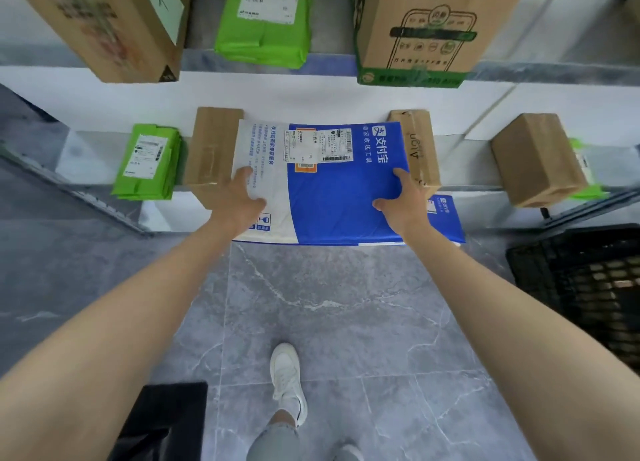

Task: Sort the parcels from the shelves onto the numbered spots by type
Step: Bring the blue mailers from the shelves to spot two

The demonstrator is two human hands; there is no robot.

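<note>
while my left hand (242, 197) and right hand (403, 204) clasp the blue mailer (332, 197), likely from beneath: slide out level.

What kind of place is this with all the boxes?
Likely a parcel depot or mailroom: white shelves hold cardboard boxes and green mailer bags with shipping labels, beside a blue-and-white parcel.

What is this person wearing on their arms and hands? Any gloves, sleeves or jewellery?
Nothing shows on them: both forearms are bare to the frame edge, no sleeves. The left hand and right hand have no gloves, and no watch, ring or wristband is visible.
</note>
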